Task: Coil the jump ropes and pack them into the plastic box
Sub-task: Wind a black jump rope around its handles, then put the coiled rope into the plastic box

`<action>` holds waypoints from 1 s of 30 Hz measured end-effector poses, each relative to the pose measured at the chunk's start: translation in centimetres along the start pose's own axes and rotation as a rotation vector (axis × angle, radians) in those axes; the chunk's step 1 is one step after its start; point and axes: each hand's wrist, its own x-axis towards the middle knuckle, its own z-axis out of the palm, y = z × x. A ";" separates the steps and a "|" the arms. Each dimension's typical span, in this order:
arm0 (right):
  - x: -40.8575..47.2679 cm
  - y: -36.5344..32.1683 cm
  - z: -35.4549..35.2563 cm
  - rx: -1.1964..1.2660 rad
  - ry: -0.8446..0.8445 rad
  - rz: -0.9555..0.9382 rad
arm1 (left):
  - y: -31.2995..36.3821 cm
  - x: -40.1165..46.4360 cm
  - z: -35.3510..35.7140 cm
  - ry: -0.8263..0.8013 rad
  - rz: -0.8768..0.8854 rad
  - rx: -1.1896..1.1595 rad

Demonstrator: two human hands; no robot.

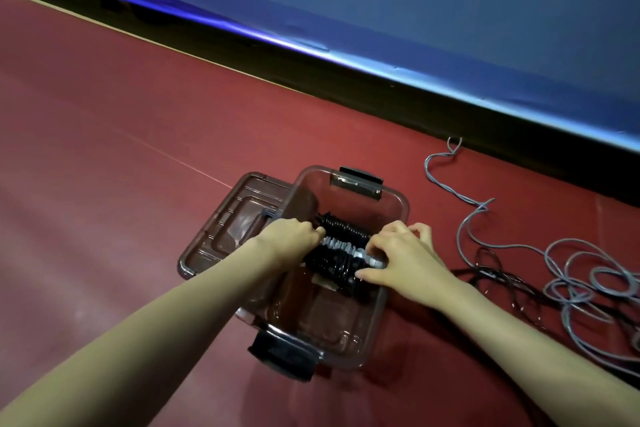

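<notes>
1. Head view, the box: a clear plastic box (393, 305) stands open on the red floor (121, 149), with a dark latch at its far end (362, 180) and another at its near end (284, 355). Its clear lid (221, 229) lies flat on the floor just beside the box, on its left, and partly under the box's left wall.

2. Head view, the packed rope: a coiled black jump rope (341, 250) sits inside the box toward the far half, wound in tight loops, with a grey handle (349, 250) lying across the loops (a second handle cannot be made out).

3. Head view, the hands: the left hand (294, 236) reaches over the box's left wall, its fingers curled round the left end of the coiled rope. The right hand (401, 253) comes in over the right wall, fingertips pressed and curled on the right end of the bundle at the handle's tip.

4. Head view, the rest: on the floor to the right of the box lie a loose grey jump rope (568, 274) in wide tangled loops and a thinner black rope (498, 276) mixed in with it, both well outside the box. A blue padded mat (450, 10) with a dark base runs along the far edge of the floor.
</notes>
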 end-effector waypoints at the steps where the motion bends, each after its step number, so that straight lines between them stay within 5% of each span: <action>1: 0.2 0.1 0.2 0.000 0.001 -0.015 | 0.2 0.3 0.1 -0.015 0.012 0.043; 14: 0.1 2.1 2.2 0.077 0.078 -0.116 | 2.7 0.9 3.4 -0.093 -0.140 -0.104; 21: -0.8 3.7 1.9 0.153 0.408 -0.076 | 3.4 0.9 4.6 0.031 -0.107 -0.027; 30: -2.0 3.6 2.0 0.286 0.323 -0.011 | 3.6 1.0 4.0 0.002 -0.065 0.063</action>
